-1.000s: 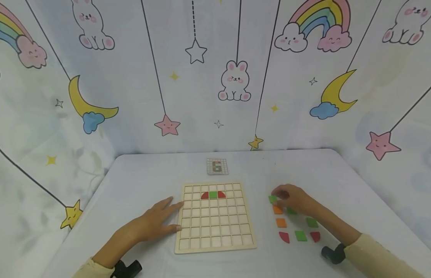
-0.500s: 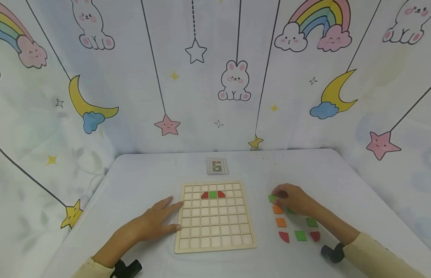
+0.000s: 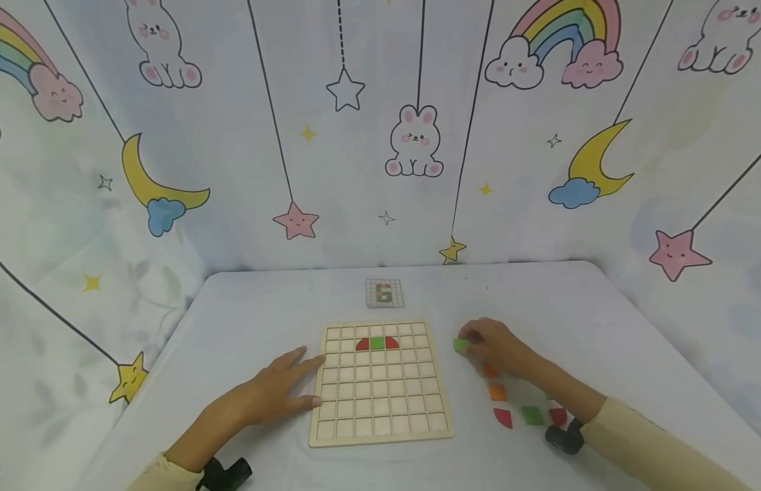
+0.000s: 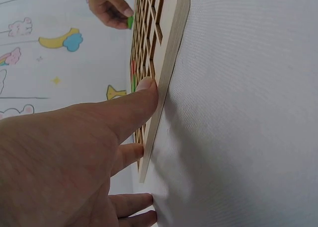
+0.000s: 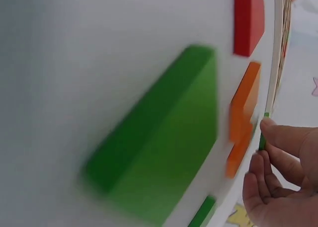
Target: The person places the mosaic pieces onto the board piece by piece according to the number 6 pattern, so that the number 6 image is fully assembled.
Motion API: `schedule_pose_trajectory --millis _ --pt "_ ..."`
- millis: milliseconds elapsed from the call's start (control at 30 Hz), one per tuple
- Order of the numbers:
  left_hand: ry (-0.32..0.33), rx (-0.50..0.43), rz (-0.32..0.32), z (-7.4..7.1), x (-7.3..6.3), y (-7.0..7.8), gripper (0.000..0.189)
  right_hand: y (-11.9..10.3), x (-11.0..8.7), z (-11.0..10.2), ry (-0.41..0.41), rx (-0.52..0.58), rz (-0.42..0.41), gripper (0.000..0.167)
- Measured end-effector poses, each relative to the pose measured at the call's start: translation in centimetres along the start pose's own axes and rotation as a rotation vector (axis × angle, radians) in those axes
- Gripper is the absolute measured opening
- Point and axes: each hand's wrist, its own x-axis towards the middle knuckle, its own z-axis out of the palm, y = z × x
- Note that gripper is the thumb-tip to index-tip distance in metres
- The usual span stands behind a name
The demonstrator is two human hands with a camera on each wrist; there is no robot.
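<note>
My right hand (image 3: pixel 500 348) pinches a green square tile (image 3: pixel 459 345) between thumb and fingertips, right of the wooden grid board (image 3: pixel 380 442). The right wrist view shows that tile (image 5: pixel 263 141) edge-on. Straight fingers of my left hand (image 3: pixel 264 395) touch the board's left edge; in the left wrist view the thumb (image 4: pixel 134 105) lies on its rim. One row near the board's far side holds a red quarter-round tile (image 3: pixel 363 345), a green square (image 3: pixel 377 344) and another red quarter-round (image 3: pixel 391 343), side by side.
Loose tiles lie right of the board: orange squares (image 3: pixel 498 392), a green square (image 3: pixel 531 415) and red quarter-rounds (image 3: pixel 503 418). My right forearm partly covers others. Behind the board lies a small gridded card (image 3: pixel 384 293) with a coloured figure like a 6.
My right hand has moved left toward the board, carrying the green square tile away from the loose tiles. My left hand stays at the board's edge.
</note>
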Motion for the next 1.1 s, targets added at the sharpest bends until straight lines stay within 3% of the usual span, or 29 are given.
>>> schedule_pose_trajectory --millis 300,533,1100 --pt "-0.001 -0.012 -0.011 0.1 0.0 0.0 0.079 -4.0 1.8 2.5 0.023 0.085 0.007 0.019" --pt "0.001 -0.014 -0.023 0.0 -0.1 0.0 0.079 -6.6 3.2 4.4 0.030 0.050 -0.039 0.017" --pt "0.011 0.005 -0.022 0.3 0.1 -0.4 0.078 -12.0 4.9 8.1 -0.055 0.044 -0.242 0.023"
